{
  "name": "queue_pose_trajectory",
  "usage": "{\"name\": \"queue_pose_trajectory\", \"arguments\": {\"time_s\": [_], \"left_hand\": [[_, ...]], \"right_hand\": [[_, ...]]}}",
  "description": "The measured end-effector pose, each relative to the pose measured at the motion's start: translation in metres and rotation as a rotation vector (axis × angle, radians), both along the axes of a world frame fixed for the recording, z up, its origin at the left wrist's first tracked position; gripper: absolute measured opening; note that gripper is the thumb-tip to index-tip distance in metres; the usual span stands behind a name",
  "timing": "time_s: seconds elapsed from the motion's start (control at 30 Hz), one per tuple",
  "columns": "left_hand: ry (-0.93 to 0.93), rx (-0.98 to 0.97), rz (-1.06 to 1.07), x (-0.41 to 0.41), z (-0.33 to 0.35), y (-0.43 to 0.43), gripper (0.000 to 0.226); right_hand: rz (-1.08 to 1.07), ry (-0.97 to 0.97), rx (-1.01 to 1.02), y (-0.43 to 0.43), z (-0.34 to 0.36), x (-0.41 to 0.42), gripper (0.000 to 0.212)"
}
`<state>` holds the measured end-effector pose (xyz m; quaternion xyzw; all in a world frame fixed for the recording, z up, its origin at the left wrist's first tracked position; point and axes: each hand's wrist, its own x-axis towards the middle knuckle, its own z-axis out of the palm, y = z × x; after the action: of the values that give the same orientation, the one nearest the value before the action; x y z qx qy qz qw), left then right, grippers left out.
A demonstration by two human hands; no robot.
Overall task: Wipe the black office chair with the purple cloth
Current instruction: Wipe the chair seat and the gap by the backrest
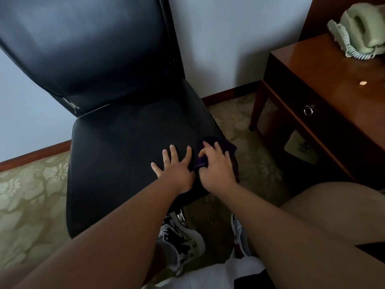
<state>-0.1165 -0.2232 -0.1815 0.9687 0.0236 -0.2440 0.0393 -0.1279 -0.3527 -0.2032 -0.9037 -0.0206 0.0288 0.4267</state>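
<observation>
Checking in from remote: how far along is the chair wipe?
Nothing looks finished for certain; wiped leather can't be told from unwiped here. In hand: the right hand presses the dark purple cloth on the front right corner of the black leather office chair's seat, while the left hand lies flat beside it. Probably left: the rest of the seat and the backrest.

The right hand (216, 165) covers most of the purple cloth (230, 147), so its full shape is hidden; the black office chair (116, 130) loses its backrest top past the upper edge, and the phone (360, 28) is blurred
</observation>
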Motion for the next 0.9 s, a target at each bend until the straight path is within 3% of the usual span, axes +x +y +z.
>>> {"name": "queue_pose_trajectory", "arguments": {"time_s": [0.13,0.23,0.3,0.47,0.53,0.6,0.7,0.8,0.9], "left_hand": [[-0.027,0.014,0.015,0.008,-0.006,-0.010,0.090],[-0.052,-0.036,0.007,0.012,-0.011,-0.009,0.077],[-0.066,-0.056,-0.004,0.014,-0.013,-0.007,0.071],[-0.059,-0.043,-0.005,0.017,-0.016,-0.009,0.070],[-0.053,-0.045,-0.004,0.017,-0.016,-0.009,0.070],[-0.054,-0.045,-0.007,0.016,-0.018,-0.009,0.070],[-0.048,-0.035,-0.012,0.016,-0.020,-0.008,0.071],[-0.039,-0.041,-0.016,0.016,-0.022,-0.006,0.072],[-0.036,-0.040,-0.014,0.016,-0.024,-0.004,0.072]], "right_hand": [[-0.022,-0.032,0.141,0.013,-0.012,-0.013,0.040],[-0.065,-0.040,0.167,0.000,-0.012,0.002,0.035],[-0.190,-0.020,0.198,-0.010,-0.009,0.012,0.032],[-0.615,0.164,0.548,-0.027,0.007,0.036,0.026],[-0.683,0.211,0.623,-0.030,0.010,0.042,0.025],[-0.577,0.175,0.429,-0.030,0.005,0.046,0.026],[-0.152,0.030,0.045,-0.022,-0.003,0.051,0.026],[0.139,0.037,0.000,-0.015,0.000,0.058,0.025],[0.027,0.014,0.050,-0.013,-0.002,0.060,0.025]]}}
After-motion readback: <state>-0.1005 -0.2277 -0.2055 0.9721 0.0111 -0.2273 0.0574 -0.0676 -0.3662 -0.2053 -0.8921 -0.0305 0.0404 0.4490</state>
